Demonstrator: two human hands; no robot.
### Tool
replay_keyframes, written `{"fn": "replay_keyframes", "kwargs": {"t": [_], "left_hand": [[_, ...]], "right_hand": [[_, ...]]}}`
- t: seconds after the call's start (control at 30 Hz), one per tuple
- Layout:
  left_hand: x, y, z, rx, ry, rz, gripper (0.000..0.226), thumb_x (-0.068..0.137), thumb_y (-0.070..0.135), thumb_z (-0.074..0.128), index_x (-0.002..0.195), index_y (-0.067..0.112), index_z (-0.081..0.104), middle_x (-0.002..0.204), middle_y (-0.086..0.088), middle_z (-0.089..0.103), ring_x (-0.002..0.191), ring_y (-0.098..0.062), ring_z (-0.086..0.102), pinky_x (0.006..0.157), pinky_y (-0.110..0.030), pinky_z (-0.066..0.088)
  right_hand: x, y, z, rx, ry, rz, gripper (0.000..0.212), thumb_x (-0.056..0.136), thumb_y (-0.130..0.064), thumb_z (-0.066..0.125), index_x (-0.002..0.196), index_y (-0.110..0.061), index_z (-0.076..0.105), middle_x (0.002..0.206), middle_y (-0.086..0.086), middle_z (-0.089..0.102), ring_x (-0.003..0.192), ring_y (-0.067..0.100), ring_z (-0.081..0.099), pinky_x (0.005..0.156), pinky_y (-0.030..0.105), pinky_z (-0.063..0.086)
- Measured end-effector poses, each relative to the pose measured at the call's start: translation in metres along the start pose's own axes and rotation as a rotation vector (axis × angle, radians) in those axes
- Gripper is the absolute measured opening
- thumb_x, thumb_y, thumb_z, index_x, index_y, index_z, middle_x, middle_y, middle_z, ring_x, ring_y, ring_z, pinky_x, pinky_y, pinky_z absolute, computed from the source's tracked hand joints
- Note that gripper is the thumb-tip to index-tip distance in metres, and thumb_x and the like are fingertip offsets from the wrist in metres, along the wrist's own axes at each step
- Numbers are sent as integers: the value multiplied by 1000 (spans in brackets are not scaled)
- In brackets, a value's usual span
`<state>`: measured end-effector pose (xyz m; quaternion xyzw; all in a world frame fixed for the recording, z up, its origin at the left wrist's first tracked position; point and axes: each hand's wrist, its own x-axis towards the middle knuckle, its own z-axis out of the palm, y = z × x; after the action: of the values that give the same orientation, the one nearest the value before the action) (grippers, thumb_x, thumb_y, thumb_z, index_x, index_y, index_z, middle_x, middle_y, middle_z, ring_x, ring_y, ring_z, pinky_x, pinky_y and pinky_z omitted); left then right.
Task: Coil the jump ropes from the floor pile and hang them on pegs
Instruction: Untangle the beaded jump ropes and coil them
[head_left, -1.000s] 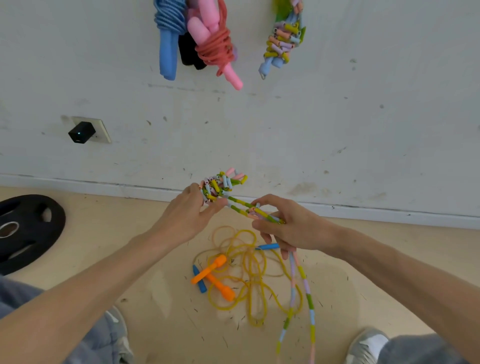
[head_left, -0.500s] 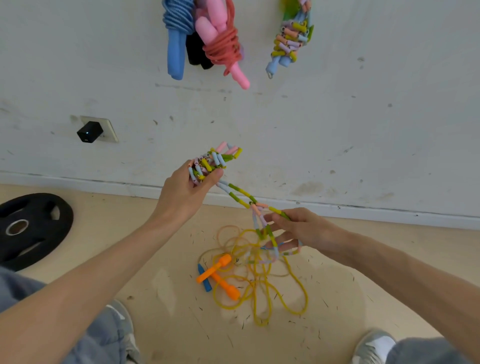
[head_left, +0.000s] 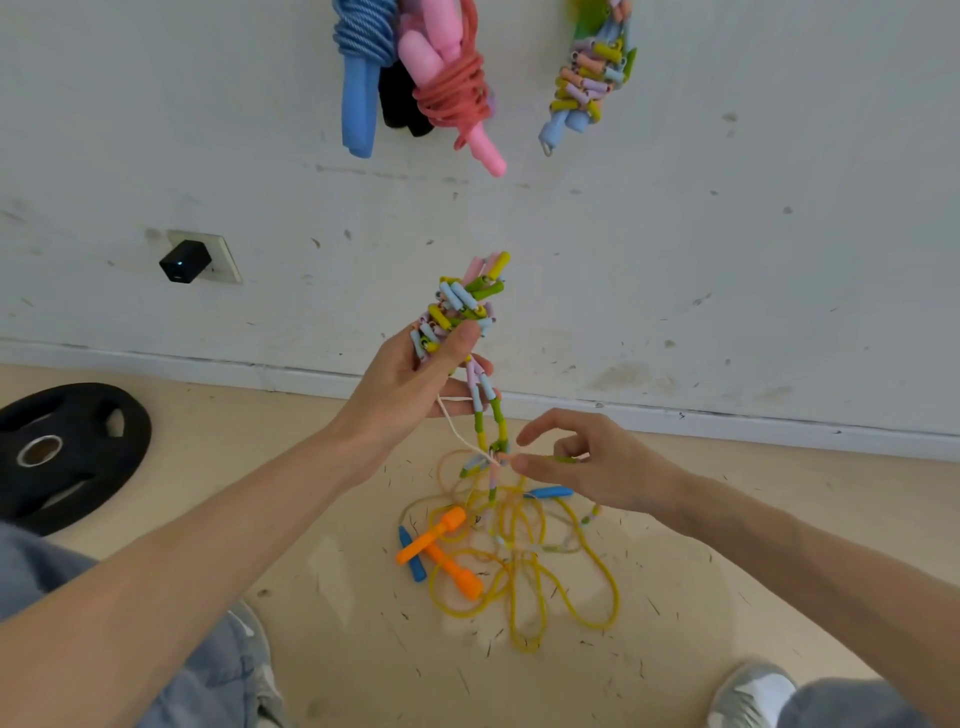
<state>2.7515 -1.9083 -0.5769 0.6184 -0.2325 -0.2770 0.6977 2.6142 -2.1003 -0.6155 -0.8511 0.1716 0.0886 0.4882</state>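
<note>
Up went the left hand (head_left: 415, 379)! A second before, it sat low and level with the right. Now it had climbed toward twelve o'clock, and the wound bundle of the beaded rope (head_left: 462, 306) stood upright in it, fingers (head_left: 467, 402) and thumb curled tight round the bundle's middle.

The right hand (head_left: 597, 462) had dropped away to four o'clock of the bundle. Its thumb and a finger pinched the rope's loose run, the index finger stretched out above. Between the two hands hung a doubled length of beads, with a bare white cord (head_left: 449, 415) showing beside it. From the pinch the tail trailed down to the floor (head_left: 779, 519), across the yellow rope (head_left: 587, 597) and its orange handles (head_left: 441, 545), which lay in a heap at six o'clock.

The meaning, as I read it: the hands had pulled apart to draw out slack for another wrap. Most of this rope looked wound already, with only the tail left to take in.

High at twelve o'clock on the wall, a blue bundle (head_left: 363, 67), a pink bundle (head_left: 457, 93) and a second beaded bundle (head_left: 592, 78) already hung. Their pegs were out of shot. One rope in hand, one on the floor to go!
</note>
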Motion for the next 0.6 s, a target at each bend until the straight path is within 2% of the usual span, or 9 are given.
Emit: {"fn": "replay_keyframes", "kwargs": {"t": [0.07, 0.17, 0.23, 0.3, 0.37, 0.47, 0.53, 0.6], "left_hand": [[-1, 1, 3, 7, -25, 8, 31, 96, 49, 63, 123, 35, 71, 108, -18, 75, 94, -33, 77, 75, -35, 63], [-1, 4, 6, -21, -55, 21, 37, 95, 54, 64, 125, 34, 69, 109, -11, 76, 99, -33, 76, 77, -38, 63], [-1, 6, 8, -57, -84, 28, 42, 92, 58, 65, 126, 34, 68, 112, -9, 75, 103, -34, 75, 79, -42, 63], [0, 8, 9, -59, -107, 39, 46, 91, 61, 64, 127, 34, 66, 115, -7, 74, 106, -33, 74, 80, -43, 62], [2, 9, 8, -15, -114, 55, 48, 90, 64, 62, 129, 36, 65, 118, -4, 73, 109, -27, 73, 79, -36, 60], [2, 8, 4, 66, -117, 70, 47, 89, 69, 59, 127, 42, 65, 116, 0, 72, 102, -17, 70, 69, -26, 52], [3, 6, 2, 91, -124, 76, 45, 91, 68, 57, 127, 43, 66, 115, -1, 72, 95, -15, 64, 64, -23, 47], [3, 5, 1, 104, -129, 65, 44, 93, 66, 56, 128, 41, 65, 115, -1, 71, 93, -14, 61, 64, -24, 47]], "right_hand": [[0, -3, 2, -49, 4, -11, 54, 64, -79, 80, 99, -40, 67, 57, -12, 36, 52, 9, 35, 49, 18, 29], [3, -5, 11, -143, 3, -55, 57, 58, -82, 81, 96, -42, 69, 58, -13, 39, 54, 8, 36, 53, 22, 29], [5, -2, 22, -128, 14, -58, 53, 62, -79, 82, 96, -38, 75, 65, -13, 42, 58, 6, 37, 57, 21, 31], [5, -1, 34, -33, 24, -32, 45, 74, -69, 80, 87, -27, 78, 66, -9, 41, 60, 8, 37, 59, 23, 32], [5, -2, 41, 18, 34, -15, 34, 88, -56, 75, 81, -23, 80, 68, -3, 46, 63, 14, 41, 63, 29, 34], [2, -6, 36, 76, 36, -3, 33, 100, -45, 65, 80, -24, 81, 66, -9, 58, 64, 9, 53, 66, 24, 38], [1, -8, 29, 246, -1, 5, 33, 102, -43, 63, 84, -19, 77, 66, -8, 64, 66, 11, 62, 73, 23, 49], [1, -9, 23, 338, 30, 35, 25, 98, -44, 69, 96, -20, 75, 61, -8, 58, 59, 15, 59, 69, 27, 56]]}}
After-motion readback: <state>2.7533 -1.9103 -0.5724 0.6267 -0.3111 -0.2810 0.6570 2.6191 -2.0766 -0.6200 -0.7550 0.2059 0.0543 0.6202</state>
